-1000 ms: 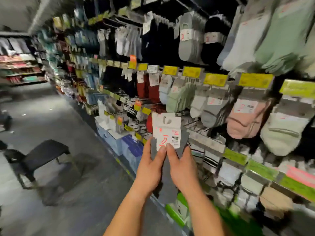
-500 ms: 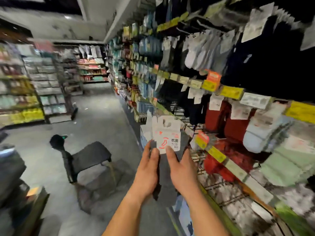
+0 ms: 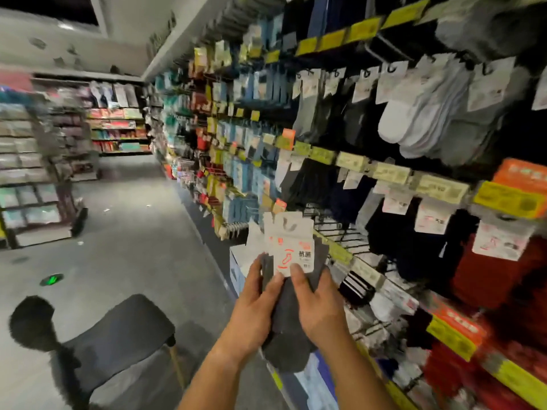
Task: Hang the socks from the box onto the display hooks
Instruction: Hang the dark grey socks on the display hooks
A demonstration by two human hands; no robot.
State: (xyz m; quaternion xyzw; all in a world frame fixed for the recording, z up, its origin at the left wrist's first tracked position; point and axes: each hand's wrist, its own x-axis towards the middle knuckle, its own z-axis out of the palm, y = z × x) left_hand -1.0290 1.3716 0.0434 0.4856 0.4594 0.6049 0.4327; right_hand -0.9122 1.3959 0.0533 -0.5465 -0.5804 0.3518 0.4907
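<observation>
Socks [image 3: 288, 318], dark grey and bundled under a white paper card [image 3: 291, 250], are held in the lower middle of the frame, in front of the display wall. Both hands keep the grip closed on them: the left hand [image 3: 251, 309] holds the left edge with the thumb on the front, and the right hand [image 3: 319, 306] holds the right side with its thumb pressing the bottom of the card. The fingers of both hands are behind the fabric and cannot be seen. The card has a cut-out hanging hole at the top and red print, too small to read fully. Both forearms rise from the bottom edge of the frame and are cut off there.

To the right, display hooks [image 3: 334, 229] stick out from a wire grid; some look bare, but blur makes this hard to judge. Around them hang many socks in white, grey, black and red, with yellow price labels [image 3: 509, 199] along the rails. A blue and white box [image 3: 236, 270] stands on the floor just behind the left hand, mostly hidden. At the lower left is a dark chair [image 3: 118, 329] on the grey floor [image 3: 133, 232]. Far shelves in the upper left are blurred.
</observation>
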